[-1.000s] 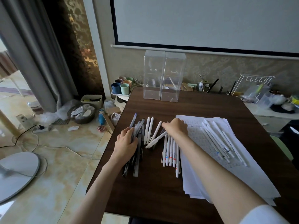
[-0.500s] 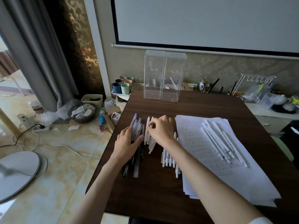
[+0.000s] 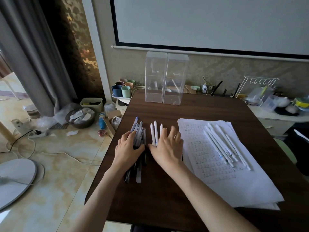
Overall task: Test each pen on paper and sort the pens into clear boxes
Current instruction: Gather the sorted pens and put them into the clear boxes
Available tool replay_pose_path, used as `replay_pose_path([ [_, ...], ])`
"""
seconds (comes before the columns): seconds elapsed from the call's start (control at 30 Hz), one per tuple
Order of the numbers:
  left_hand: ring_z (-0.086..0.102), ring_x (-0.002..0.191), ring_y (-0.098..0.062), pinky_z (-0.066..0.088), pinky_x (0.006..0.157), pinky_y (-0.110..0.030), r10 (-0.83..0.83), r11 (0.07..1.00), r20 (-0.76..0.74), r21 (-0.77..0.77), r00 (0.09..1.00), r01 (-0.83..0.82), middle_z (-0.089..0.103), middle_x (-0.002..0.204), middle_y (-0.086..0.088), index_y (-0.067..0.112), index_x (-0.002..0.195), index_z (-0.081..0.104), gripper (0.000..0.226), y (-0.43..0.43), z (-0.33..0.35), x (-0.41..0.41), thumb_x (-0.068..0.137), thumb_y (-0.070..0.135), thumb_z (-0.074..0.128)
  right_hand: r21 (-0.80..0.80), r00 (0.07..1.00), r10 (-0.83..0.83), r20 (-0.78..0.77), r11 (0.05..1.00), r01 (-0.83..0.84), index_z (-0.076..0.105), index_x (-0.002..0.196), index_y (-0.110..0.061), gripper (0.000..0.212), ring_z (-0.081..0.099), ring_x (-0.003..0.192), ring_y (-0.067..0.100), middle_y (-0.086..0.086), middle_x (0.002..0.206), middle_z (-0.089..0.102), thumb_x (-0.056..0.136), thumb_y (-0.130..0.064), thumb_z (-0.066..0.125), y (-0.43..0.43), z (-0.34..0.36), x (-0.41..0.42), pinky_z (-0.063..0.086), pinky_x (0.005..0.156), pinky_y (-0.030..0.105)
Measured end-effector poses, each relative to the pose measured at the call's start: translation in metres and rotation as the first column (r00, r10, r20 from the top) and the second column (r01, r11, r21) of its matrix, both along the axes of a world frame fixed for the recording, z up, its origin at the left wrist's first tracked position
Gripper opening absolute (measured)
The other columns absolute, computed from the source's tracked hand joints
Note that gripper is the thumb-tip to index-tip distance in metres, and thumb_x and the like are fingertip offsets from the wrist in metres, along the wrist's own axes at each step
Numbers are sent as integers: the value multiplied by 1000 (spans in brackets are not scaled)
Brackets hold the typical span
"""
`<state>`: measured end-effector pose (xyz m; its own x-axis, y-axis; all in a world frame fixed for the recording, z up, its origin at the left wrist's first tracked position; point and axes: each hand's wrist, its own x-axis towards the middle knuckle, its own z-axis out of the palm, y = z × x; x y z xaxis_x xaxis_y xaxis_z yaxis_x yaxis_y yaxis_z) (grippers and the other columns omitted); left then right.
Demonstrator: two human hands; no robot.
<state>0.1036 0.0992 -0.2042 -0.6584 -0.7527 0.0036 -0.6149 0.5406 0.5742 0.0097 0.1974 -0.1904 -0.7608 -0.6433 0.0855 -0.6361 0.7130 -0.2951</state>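
Both grips are lying open, left hand [image 3: 127,149] flat on dark pens [image 3: 139,133], right hand [image 3: 168,148] splayed over white pens [image 3: 155,131], so the two lots are risking rolling together.

Lived-in home room, used as a work corner.
Projector screen [image 3: 209,19] over patterned wallpaper [image 3: 234,71]; grey curtain [image 3: 30,64]; marble-look tile floor [image 3: 63,173] with a power strip [image 3: 37,134]; coloured cups [image 3: 124,89], wire rack [image 3: 257,84] beside a wooden table [image 3: 167,190].
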Motion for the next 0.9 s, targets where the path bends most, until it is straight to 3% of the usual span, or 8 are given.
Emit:
replay_pose_path([
  [0.2, 23, 136, -25, 24, 108, -39, -8, 1000, -5, 8, 1000, 8, 22, 151, -4, 20, 146, 26, 69, 1, 1, 1, 88, 41, 58, -63, 992, -126, 11, 990, 127, 35, 131, -13, 64, 32, 125, 28, 10, 140, 29, 86, -56, 51, 19, -6, 13, 35, 97, 39],
  [0.37, 24, 135, -26, 25, 108, -39, -30, 999, 1, 11, 1000, 30, 23, 151, -4, 19, 145, 28, 67, 0, 2, 3, 88, 38, 58, -132, 998, -53, 25, 990, 55, 40, 134, -10, 58, 29, 130, 29, 14, 147, 24, 89, -46, 52, 17, -11, 10, 33, 102, 35],
  [0.57, 22, 136, -25, 24, 108, -40, -59, 998, 27, -8, 998, 60, 21, 152, -3, 21, 145, 28, 64, 0, 2, 3, 90, 39, 55, -65, 997, 14, 73, 998, -10, 40, 134, -21, 49, 39, 110, 29, 13, 131, 35, 88, -29, 56, 2, -2, -3, 37, 88, 31],
  [0.7, 16, 140, -25, 18, 110, -41, -102, 993, 64, -51, 993, 106, 13, 156, -4, 26, 148, 21, 65, 5, 0, 2, 92, 46, 48, -35, 993, 9, 121, 999, -4, 43, 130, -21, 41, 43, 104, 30, 13, 124, 38, 91, -10, 53, -7, 1, -8, 38, 75, 29],
  [0.9, 7, 143, -24, 13, 113, -38, -141, 986, 118, -67, 983, 150, 4, 157, -5, 34, 149, 4, 77, 13, 1, 0, 88, 58, 46, -121, 992, 73, 107, 991, -60, 45, 126, -9, 33, 50, 98, 28, 15, 120, 40, 93, -7, 52, -4, 4, -15, 40, 71, 27],
])
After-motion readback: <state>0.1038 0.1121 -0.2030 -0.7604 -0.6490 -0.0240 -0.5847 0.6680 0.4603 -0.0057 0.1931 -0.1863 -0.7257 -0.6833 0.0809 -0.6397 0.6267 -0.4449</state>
